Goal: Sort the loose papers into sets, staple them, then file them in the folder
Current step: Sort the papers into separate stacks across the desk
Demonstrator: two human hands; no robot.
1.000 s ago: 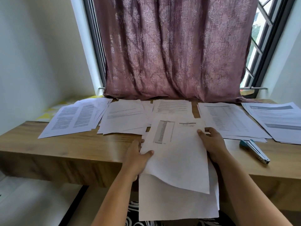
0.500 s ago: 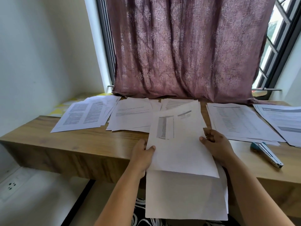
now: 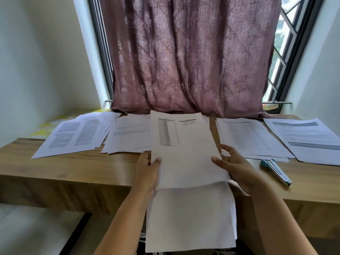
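Observation:
A printed sheet with a grey table column (image 3: 184, 151) is raised over the desk's front middle. My left hand (image 3: 149, 170) pinches its left edge with the thumb on top. My right hand (image 3: 233, 168) holds its right edge, thumb on the paper and fingers curled behind. Under it a stack of blank-looking sheets (image 3: 191, 218) hangs over the desk edge toward me. Sorted piles lie along the back: a two-column text pile (image 3: 73, 135) at left, a pile (image 3: 128, 137) beside it, a table pile (image 3: 248, 137) and a blue-banded pile (image 3: 305, 138) at right. No folder is in view.
A blue and silver stapler (image 3: 276, 171) lies on the wooden desk (image 3: 73, 168) just right of my right hand. A mauve curtain (image 3: 189, 57) hangs behind the piles, touching the desk's back. Something yellow (image 3: 42, 132) shows under the far left pile.
Both hands have lifted the printed sheet off the lower stack and straightened it upright toward the middle pile. The camera view shifted slightly.

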